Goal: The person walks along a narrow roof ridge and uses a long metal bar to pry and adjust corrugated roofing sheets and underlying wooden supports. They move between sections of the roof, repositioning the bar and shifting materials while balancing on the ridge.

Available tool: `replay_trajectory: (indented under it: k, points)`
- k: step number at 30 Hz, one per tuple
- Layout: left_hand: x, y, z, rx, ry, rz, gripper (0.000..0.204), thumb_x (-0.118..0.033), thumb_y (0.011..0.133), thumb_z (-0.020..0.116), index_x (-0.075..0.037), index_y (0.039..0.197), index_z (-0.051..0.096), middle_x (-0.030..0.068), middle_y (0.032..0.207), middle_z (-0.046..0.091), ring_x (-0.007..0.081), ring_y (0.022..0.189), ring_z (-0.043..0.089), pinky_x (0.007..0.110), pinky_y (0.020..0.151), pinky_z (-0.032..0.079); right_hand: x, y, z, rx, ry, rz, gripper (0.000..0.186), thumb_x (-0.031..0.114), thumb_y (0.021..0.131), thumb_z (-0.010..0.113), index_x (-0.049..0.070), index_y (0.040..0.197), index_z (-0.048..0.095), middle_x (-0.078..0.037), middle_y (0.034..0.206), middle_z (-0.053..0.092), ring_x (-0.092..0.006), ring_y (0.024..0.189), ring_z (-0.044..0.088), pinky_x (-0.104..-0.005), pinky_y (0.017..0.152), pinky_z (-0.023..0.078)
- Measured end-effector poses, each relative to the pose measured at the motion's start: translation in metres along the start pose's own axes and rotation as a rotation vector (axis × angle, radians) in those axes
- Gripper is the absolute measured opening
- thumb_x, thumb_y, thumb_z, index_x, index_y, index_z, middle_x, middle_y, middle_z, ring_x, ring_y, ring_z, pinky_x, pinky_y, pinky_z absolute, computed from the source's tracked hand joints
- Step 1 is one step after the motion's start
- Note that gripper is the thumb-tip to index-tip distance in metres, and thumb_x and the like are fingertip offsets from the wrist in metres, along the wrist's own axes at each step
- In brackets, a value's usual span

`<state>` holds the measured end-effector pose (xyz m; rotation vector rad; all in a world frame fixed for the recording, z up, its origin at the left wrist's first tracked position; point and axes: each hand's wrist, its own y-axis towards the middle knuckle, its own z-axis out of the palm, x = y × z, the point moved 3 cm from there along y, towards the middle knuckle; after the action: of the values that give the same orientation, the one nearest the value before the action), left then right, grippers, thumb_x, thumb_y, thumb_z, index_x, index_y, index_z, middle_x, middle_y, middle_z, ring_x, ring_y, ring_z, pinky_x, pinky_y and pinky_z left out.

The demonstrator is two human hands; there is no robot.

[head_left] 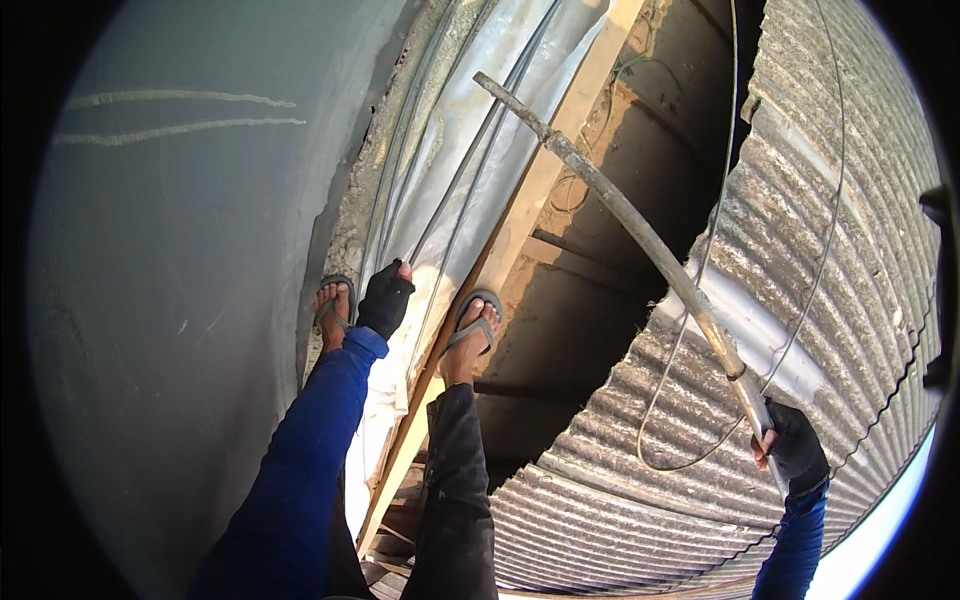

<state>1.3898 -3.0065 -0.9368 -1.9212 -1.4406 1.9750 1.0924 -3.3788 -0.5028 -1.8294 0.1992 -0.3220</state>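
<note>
My left hand (385,300), in a black glove with bare fingertips, is closed around a dark cable (455,180) that runs up along the metal gutter. Out to the right, my right hand (795,447), gloved the same way, grips the lower end of a long, worn pole (650,243). The pole slants up and left across the opening, and its tip hangs over the gutter. A thin loop of wire (645,420) dangles beside the pole near my right hand; whether it is attached there I cannot tell.
My feet in flip-flops (478,318) straddle the silvery gutter (500,190), one on a wooden beam (535,190). A dark open gap (590,330) lies right of the beam. Beyond it spreads corrugated roofing (600,430) with a broken edge. A grey wall (180,230) rises at left.
</note>
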Motion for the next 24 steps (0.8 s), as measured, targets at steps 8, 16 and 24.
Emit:
replay_trajectory:
  k: [8, 16, 24]
  points:
    - [-0.008, -0.02, -0.007, 0.12, -0.08, -0.139, 0.047, -0.045, 0.101, 0.045, -0.004, 0.078, 0.053, 0.0028, 0.064, 0.047, 0.0142, 0.064, 0.045, 0.031, 0.061, 0.038, 0.038, -0.037, -0.056, -0.056, -0.289, -0.04, 0.08, 0.074, 0.072, 0.066, -0.003, 0.091, 0.055, -0.003, 0.06, 0.054, -0.0098, 0.047, 0.051, -0.0253, 0.043, 0.04]
    - [-0.011, -0.021, -0.002, 0.103, -0.133, -0.131, 0.048, -0.046, 0.101, 0.045, -0.004, 0.077, 0.053, 0.0024, 0.064, 0.047, 0.014, 0.063, 0.045, 0.031, 0.062, 0.038, 0.028, -0.031, -0.036, -0.038, -0.189, 0.025, 0.064, 0.057, 0.074, 0.076, -0.001, 0.091, 0.054, -0.004, 0.065, 0.057, -0.0121, 0.052, 0.054, -0.0267, 0.047, 0.044]
    - [-0.015, -0.012, -0.013, 0.089, -0.145, -0.13, 0.043, -0.04, 0.101, 0.047, -0.004, 0.079, 0.053, 0.0022, 0.065, 0.046, 0.0134, 0.064, 0.044, 0.031, 0.062, 0.039, 0.002, -0.055, 0.047, 0.002, -0.025, 0.065, 0.058, 0.053, 0.084, 0.069, -0.001, 0.101, 0.053, -0.004, 0.073, 0.057, -0.0117, 0.061, 0.057, -0.0272, 0.056, 0.048]
